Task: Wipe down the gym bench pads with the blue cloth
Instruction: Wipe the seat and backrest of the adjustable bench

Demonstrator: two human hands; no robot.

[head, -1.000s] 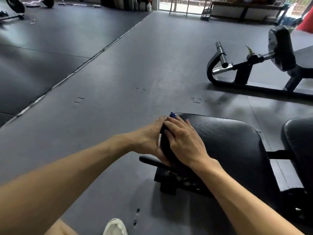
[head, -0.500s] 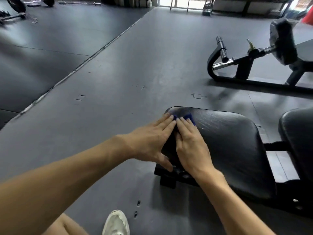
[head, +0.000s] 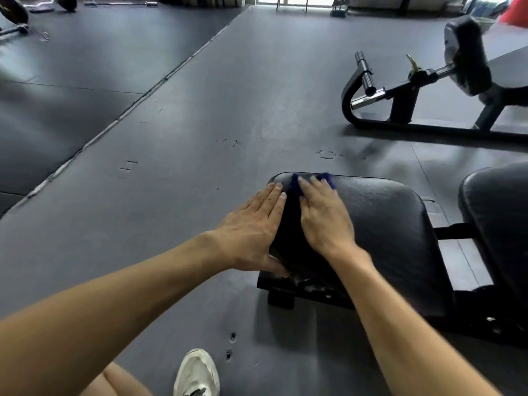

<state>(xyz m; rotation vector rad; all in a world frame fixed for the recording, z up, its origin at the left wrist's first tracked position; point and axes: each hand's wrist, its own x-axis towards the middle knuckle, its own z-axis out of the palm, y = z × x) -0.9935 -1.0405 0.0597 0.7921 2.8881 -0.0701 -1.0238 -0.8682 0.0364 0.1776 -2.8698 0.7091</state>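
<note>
cloth: small blue cloth [head: 325, 177] lies on the far left corner of the black padded vinyl bench pad [head: 380, 224], almost wholly under the right hand [head: 324, 221]; only two blue bits show past the fingertips.
right hand: flat on the cloth, fingers straight and together, pressing down, not curled round it.
left hand: left hand [head: 253, 227] lies open along the pad's left edge, fingers straight, thumb down on the side face; it holds nothing and looks to steady the pad.
handling of cloth: judged soft, light and limp; it will bunch or slide out if pushed only from the back, so a flat palm across its middle, as now, suits it better than a pinch at a corner.
handling of pad: looks firm with a smooth, slightly shiny skin; the cloth should glide easily, and the rounded edges need the hand to wrap over.
direction: the pad's long axis runs from the near edge away from the person; the fingers point the same way, toward the far edge.
second pad: another black padded section [head: 497, 224] sits just beside the first on the right, across a gap with a bar.
progress: judged early; most of the pad surface and the second pad look yet to be covered.
surroundings: grey rubber floor [head: 200, 124], a black metal gym machine [head: 423, 90] well apart behind, a white shoe [head: 197, 372] below.
</note>
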